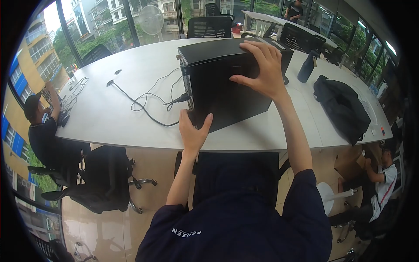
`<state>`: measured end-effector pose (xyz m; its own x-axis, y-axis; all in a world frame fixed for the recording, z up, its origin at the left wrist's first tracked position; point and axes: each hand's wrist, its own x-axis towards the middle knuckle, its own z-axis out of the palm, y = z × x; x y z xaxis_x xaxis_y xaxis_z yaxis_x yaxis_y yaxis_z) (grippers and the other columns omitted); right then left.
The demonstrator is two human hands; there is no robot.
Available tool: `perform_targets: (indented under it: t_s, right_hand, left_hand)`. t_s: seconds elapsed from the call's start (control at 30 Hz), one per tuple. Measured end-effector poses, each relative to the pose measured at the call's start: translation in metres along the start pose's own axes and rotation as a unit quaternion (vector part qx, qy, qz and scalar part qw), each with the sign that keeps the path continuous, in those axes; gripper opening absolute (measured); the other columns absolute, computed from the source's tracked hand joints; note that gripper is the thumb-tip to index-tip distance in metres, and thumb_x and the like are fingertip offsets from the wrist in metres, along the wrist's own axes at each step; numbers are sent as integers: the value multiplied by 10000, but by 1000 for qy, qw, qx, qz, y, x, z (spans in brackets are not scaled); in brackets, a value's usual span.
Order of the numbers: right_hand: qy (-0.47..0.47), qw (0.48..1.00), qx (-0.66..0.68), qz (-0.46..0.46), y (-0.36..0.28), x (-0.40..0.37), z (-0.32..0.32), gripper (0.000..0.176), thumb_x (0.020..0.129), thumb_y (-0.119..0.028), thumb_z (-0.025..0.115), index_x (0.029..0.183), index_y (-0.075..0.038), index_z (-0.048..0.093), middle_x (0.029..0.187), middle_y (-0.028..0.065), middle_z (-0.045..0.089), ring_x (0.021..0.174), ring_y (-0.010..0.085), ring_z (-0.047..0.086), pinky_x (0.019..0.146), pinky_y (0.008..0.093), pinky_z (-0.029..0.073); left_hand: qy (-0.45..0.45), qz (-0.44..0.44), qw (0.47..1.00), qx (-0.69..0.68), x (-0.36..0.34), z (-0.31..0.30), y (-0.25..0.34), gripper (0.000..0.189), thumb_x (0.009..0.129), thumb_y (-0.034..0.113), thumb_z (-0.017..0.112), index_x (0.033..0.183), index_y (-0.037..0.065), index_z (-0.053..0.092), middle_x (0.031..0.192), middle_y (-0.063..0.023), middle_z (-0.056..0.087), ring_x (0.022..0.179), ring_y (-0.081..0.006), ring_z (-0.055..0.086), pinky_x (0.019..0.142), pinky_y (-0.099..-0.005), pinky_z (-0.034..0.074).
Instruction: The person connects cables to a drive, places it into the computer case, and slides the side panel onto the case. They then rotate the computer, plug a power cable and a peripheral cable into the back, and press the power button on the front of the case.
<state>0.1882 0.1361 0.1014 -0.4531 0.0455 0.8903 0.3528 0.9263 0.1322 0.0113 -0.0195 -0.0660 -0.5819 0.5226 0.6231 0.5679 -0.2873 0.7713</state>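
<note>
A black computer tower (231, 94) stands on the white table (152, 135) in front of me, its side panel facing me and its rear to the left. My left hand (193, 132) grips the lower rear corner, thumb on the side panel and fingers partly hidden round the back edge. At the upper right, my right hand (267, 72) has its fingers over the top edge and its thumb against the panel. A black power plug (180, 99) sits at the rear, close above my left hand. Thin cables (146, 102) trail across the table behind it.
On the right lie a dark blue bottle (307, 67) and a black bag (342, 107). One person (46, 118) sits at the left, another (377, 179) at the right by a cardboard box (349, 162). An office chair (102, 179) stands left of me. Loose cables (72, 98) lie at the far left.
</note>
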Motion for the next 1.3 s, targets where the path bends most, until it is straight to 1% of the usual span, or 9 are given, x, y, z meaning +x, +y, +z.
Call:
perform_targets:
  t_s: [0.03,0.1,0.43,0.53,0.6,0.67,0.77,0.93,1.3]
  right_hand:
    - [-3,1000,-3,-5,2,0,0,790,683,-567,867,1302,-149,610,1271,48,599,1245,276,493,1077,435,309]
    - [-10,1000,-3,4,1,-1,0,794,685,-548,869,1323,-156,604,1311,42,599,1272,272,490,1095,432,302]
    - [-57,998,30,3,6,-1,-11,774,721,-508,860,1352,-150,590,1388,58,573,1324,266,468,1145,437,263]
    - [-54,998,43,4,5,-1,-12,766,721,-494,861,1349,-147,593,1379,59,577,1325,265,468,1148,439,257]
    - [-64,997,37,6,9,-2,-12,789,725,-488,852,1383,-156,570,1410,48,561,1344,271,450,1140,426,255]
    - [-62,997,39,10,6,-2,-12,790,721,-483,855,1381,-153,571,1409,46,562,1351,267,450,1138,425,257]
    - [-64,997,41,12,6,-1,-12,793,716,-476,860,1379,-150,572,1408,45,563,1351,258,452,1138,423,255]
    - [-70,996,50,8,10,-2,-13,794,716,-463,863,1384,-149,570,1415,45,558,1349,255,452,1139,423,250]
    - [-77,995,68,13,9,-1,-15,768,706,-432,877,1363,-158,588,1401,43,567,1313,269,471,1146,430,270]
  left_hand:
    - [1,0,1000,-1,-1,2,-6,492,851,332,808,964,-45,513,936,-186,564,879,-341,557,778,-433,453]
    - [47,56,996,45,-4,7,-14,424,866,287,807,943,-33,540,827,-138,634,770,-226,597,725,-356,478]
    - [49,69,996,9,-5,8,-16,399,892,269,776,981,-48,551,841,-146,651,763,-237,614,712,-358,481]
    - [17,37,999,-22,1,-7,-5,434,871,302,782,939,-34,516,840,-150,565,738,-289,540,696,-392,450]
    - [-132,55,988,63,13,-35,9,421,876,296,774,950,-33,522,817,-134,574,718,-260,532,678,-368,448]
    - [-133,81,986,61,13,-35,8,412,876,289,771,959,-34,528,803,-123,576,715,-242,525,661,-350,442]
    - [-116,-26,991,69,5,-28,19,423,883,293,764,1005,-45,539,853,-147,592,770,-268,572,697,-358,465]
    - [-111,-33,991,69,6,-25,22,496,893,312,756,1114,-69,527,995,-211,592,949,-372,621,831,-430,487]
    - [-8,-11,1000,-15,-6,2,-7,485,882,323,781,1002,-49,493,936,-183,549,854,-324,550,767,-421,449]
